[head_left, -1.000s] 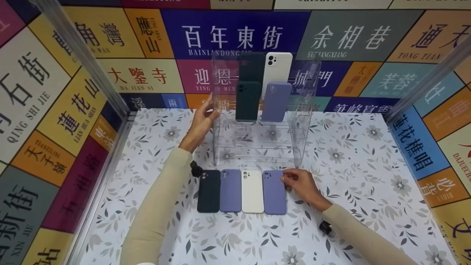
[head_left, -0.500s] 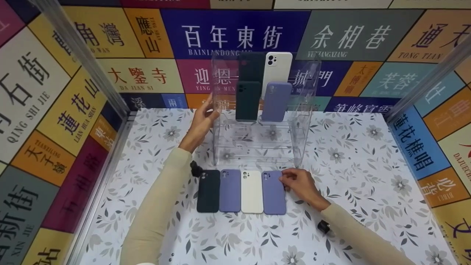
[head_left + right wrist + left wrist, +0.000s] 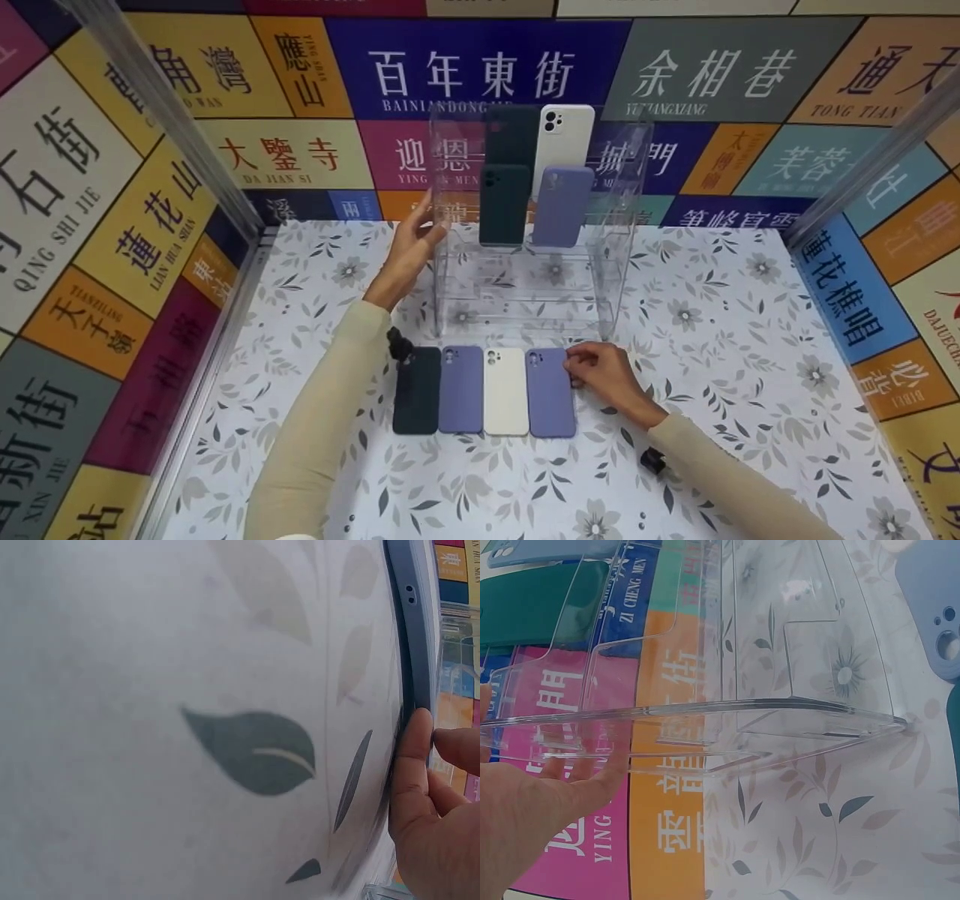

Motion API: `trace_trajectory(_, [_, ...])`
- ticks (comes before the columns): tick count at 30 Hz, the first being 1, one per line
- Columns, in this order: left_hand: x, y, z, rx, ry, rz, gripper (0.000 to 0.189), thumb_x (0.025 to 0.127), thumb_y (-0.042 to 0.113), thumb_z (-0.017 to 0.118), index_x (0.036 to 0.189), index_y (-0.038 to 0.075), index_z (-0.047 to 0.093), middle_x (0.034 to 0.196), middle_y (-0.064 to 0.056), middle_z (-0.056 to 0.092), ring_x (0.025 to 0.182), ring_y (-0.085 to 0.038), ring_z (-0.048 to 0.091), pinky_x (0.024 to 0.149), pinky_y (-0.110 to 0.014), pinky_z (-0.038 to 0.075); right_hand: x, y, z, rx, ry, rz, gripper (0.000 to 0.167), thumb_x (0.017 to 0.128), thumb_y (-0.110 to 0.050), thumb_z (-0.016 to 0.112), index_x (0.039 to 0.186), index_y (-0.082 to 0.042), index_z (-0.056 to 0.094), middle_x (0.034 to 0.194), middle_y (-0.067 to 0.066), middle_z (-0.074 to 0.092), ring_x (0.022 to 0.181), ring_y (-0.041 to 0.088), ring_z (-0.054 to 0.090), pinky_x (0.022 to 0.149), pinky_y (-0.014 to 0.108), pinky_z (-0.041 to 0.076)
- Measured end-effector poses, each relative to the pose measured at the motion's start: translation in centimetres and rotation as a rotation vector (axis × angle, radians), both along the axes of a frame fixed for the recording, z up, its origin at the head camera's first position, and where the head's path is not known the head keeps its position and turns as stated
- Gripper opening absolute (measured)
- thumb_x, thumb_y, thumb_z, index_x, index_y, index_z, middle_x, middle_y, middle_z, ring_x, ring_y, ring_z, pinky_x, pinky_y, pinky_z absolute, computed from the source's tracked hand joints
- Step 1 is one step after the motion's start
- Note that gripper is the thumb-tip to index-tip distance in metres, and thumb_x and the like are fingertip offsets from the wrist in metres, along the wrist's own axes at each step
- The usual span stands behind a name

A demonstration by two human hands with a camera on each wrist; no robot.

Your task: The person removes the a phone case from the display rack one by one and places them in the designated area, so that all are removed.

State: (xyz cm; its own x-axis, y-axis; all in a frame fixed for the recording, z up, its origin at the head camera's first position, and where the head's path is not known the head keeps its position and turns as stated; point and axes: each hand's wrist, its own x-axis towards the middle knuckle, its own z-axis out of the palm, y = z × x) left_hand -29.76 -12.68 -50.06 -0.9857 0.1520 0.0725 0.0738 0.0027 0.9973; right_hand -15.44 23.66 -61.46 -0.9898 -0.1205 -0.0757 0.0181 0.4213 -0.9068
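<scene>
My left hand point(image 3: 409, 244) grips the left side panel of a clear acrylic display stand point(image 3: 611, 300); in the left wrist view, its fingers point(image 3: 592, 784) show behind the panel. My right hand point(image 3: 611, 379) pinches the upper right edge of a purple phone case point(image 3: 552, 394), with index finger point(image 3: 411, 757) and thumb at its side in the right wrist view. That case lies flat at the right end of a tight row. To its left lie a white case point(image 3: 505, 394), another purple case point(image 3: 461, 394) and a dark green case point(image 3: 417, 394), camera cutouts toward the stand.
The stand's upper tiers hold two dark green cases, a white case point(image 3: 564, 139) and a purple case point(image 3: 561, 206). Below them, its lower tiers are bare. The floral tabletop point(image 3: 712, 375) is bounded by sign-printed walls point(image 3: 480, 45).
The whole row of cases has slid slightly left together with my right hand. My left hand and the stand have stayed put.
</scene>
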Motion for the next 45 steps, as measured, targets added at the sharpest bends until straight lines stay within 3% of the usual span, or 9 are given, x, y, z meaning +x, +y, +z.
trace_trajectory(6, [-0.1, 0.1, 0.2, -0.020, 0.004, 0.011, 0.075, 0.113, 0.013, 0.062, 0.177, 0.020, 0.024, 0.163, -0.019, 0.050, 0.138, -0.036, 0.058, 0.116, -0.053, 0.050, -0.4, 0.1, 0.7, -0.022, -0.007, -0.002, 0.022, 0.098, 0.001, 0.077, 0.118, 0.009, 0.079, 0.093, 0.013, 0.078, 0.074, 0.020, 0.074, 0.064, 0.027, 0.060])
trace_trajectory(12, [-0.1, 0.1, 0.2, -0.008, 0.003, 0.005, 0.075, 0.113, 0.016, 0.062, 0.178, 0.021, 0.024, 0.164, -0.019, 0.049, 0.142, -0.038, 0.057, 0.116, -0.054, 0.051, -1.3, 0.1, 2.5, 0.025, 0.113, 0.013, 0.022, 0.098, -0.002, 0.080, 0.117, 0.008, 0.080, 0.096, 0.012, 0.080, 0.084, 0.016, 0.073, 0.074, 0.022, 0.058])
trace_trajectory(22, [0.0, 0.1, 0.3, -0.014, -0.032, 0.010, 0.074, 0.114, 0.022, 0.063, 0.177, 0.030, 0.026, 0.167, -0.016, 0.047, 0.144, -0.036, 0.055, 0.117, -0.056, 0.050, -2.6, 1.3, 6.0, -0.065, 0.211, 0.009, 0.022, 0.102, -0.008, 0.080, 0.123, 0.000, 0.081, 0.104, 0.016, 0.079, 0.090, 0.015, 0.074, 0.076, 0.022, 0.060])
trace_trajectory(29, [0.1, 0.1, 0.2, -0.006, -0.021, 0.004, 0.074, 0.114, 0.021, 0.063, 0.177, 0.026, 0.025, 0.167, -0.017, 0.047, 0.145, -0.037, 0.056, 0.117, -0.057, 0.049, -3.3, 2.3, 8.0, -0.055, 0.258, 0.005, 0.025, 0.103, -0.012, 0.080, 0.126, -0.002, 0.080, 0.113, 0.016, 0.079, 0.099, 0.012, 0.072, 0.085, 0.019, 0.058])
trace_trajectory(34, [0.1, 0.1, 0.0, 0.004, -0.004, 0.005, 0.075, 0.114, 0.019, 0.063, 0.178, 0.022, 0.024, 0.164, -0.020, 0.049, 0.142, -0.039, 0.058, 0.114, -0.057, 0.051, -3.9, 2.6, 9.4, -0.043, 0.280, 0.002, 0.027, 0.103, -0.006, 0.078, 0.130, -0.001, 0.079, 0.115, 0.020, 0.077, 0.100, 0.014, 0.072, 0.084, 0.018, 0.058])
trace_trajectory(40, [0.2, 0.2, 0.1, -0.007, -0.004, 0.011, 0.074, 0.114, 0.019, 0.063, 0.177, 0.023, 0.025, 0.164, -0.021, 0.049, 0.142, -0.041, 0.058, 0.115, -0.056, 0.050, -4.2, 2.1, 12.5, -0.011, 0.324, -0.017, 0.026, 0.103, 0.001, 0.075, 0.128, 0.006, 0.077, 0.118, 0.026, 0.076, 0.101, 0.016, 0.070, 0.086, 0.014, 0.055])
trace_trajectory(45, [0.1, 0.2, 0.1, 0.004, 0.006, 0.006, 0.075, 0.113, 0.017, 0.063, 0.177, 0.021, 0.025, 0.163, -0.023, 0.049, 0.142, -0.041, 0.058, 0.114, -0.055, 0.049, -4.5, 1.8, 14.9, 0.007, 0.350, -0.007, 0.026, 0.104, -0.001, 0.074, 0.129, 0.008, 0.076, 0.121, 0.028, 0.075, 0.101, 0.012, 0.070, 0.087, 0.013, 0.053])
